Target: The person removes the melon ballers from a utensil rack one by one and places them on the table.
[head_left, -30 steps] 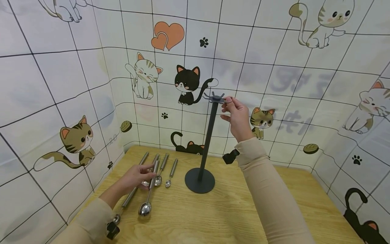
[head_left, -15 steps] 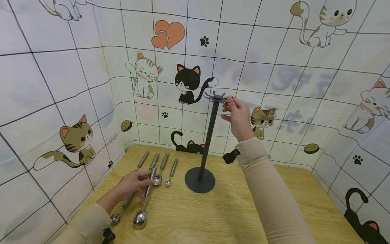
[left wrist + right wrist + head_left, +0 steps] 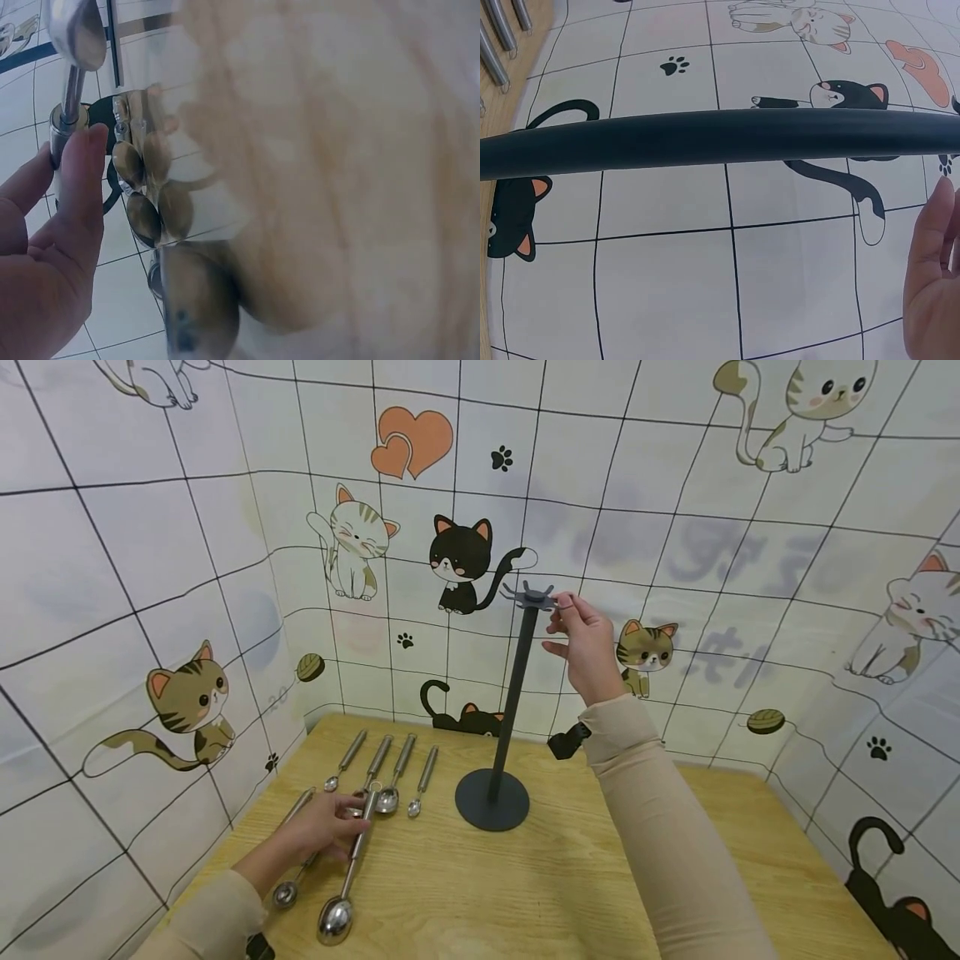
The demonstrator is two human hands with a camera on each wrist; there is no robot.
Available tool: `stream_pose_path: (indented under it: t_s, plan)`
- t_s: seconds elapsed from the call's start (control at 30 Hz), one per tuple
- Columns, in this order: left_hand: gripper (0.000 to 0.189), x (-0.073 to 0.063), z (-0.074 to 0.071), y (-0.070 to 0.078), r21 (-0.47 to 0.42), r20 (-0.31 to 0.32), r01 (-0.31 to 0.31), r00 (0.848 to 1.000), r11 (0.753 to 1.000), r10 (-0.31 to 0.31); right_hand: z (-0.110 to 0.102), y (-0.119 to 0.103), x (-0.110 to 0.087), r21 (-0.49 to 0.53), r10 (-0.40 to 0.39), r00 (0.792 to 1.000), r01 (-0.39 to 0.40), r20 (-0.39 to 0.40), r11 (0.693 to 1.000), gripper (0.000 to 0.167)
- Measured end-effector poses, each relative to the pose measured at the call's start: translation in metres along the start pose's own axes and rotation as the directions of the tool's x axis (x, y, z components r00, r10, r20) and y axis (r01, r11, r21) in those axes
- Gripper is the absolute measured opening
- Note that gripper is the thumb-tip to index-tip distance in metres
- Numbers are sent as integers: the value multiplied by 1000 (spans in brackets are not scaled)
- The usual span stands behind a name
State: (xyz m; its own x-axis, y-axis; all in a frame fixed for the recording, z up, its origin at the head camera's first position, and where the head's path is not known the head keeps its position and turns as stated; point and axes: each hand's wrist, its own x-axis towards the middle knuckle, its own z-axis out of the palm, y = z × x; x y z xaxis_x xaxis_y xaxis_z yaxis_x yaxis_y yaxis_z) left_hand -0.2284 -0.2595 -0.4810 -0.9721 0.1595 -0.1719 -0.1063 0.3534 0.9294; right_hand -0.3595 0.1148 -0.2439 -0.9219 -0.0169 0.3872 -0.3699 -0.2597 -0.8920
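Observation:
My left hand pinches the handle of a steel spoon between thumb and fingers. Its large oval bowl points toward me in the head view; the left wrist view has the spoon's bowl beyond the fingertips. My right hand is raised to the top of a dark grey stand and pinches one arm of its hook ring. In the right wrist view the stand's pole crosses the picture, with part of the right hand at the edge. That view leaves the fingertips' grip outside.
Several smaller steel spoons lie on the wooden table, left of the stand's round base. Another spoon lies partly under my left hand. A cat-printed sheet surrounds the table behind and at the sides.
My left hand has drawn the large spoon toward me and slightly left, uncovering more of the small spoons. My right hand stays at the hook ring.

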Motion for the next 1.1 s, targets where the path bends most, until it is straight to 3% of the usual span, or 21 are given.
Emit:
stream_pose_path:
  t_s: [0.2, 0.47, 0.6, 0.73, 0.9, 1.1]
  plan:
    - [58, -1, 2, -2, 135, -37, -43, 998, 990, 48, 0, -1, 0, 17, 8, 1000, -8, -2, 1000, 28]
    - [43, -1, -1, -6, 140, -31, -49, 998, 989, 54, 0, -3, 0, 13, 14, 1000, -14, 1, 1000, 34]
    - [35, -6, 0, -2, 125, -33, -23, 999, 992, 28, -1, -2, 0, 5, 12, 1000, -12, 1, 1000, 32]
    - [28, -8, 0, -1, 120, -6, -41, 999, 992, 42, -2, 0, 1, -2, 11, 1000, -11, 8, 1000, 28]
    - [35, -7, 1, -6, 109, 11, -51, 999, 993, 50, -2, 0, 1, -6, 16, 1000, -16, 8, 1000, 30]
    - [44, -7, 6, -5, 166, -58, -17, 998, 986, 27, -2, 0, 1, -15, 15, 1000, -15, -4, 1000, 29]
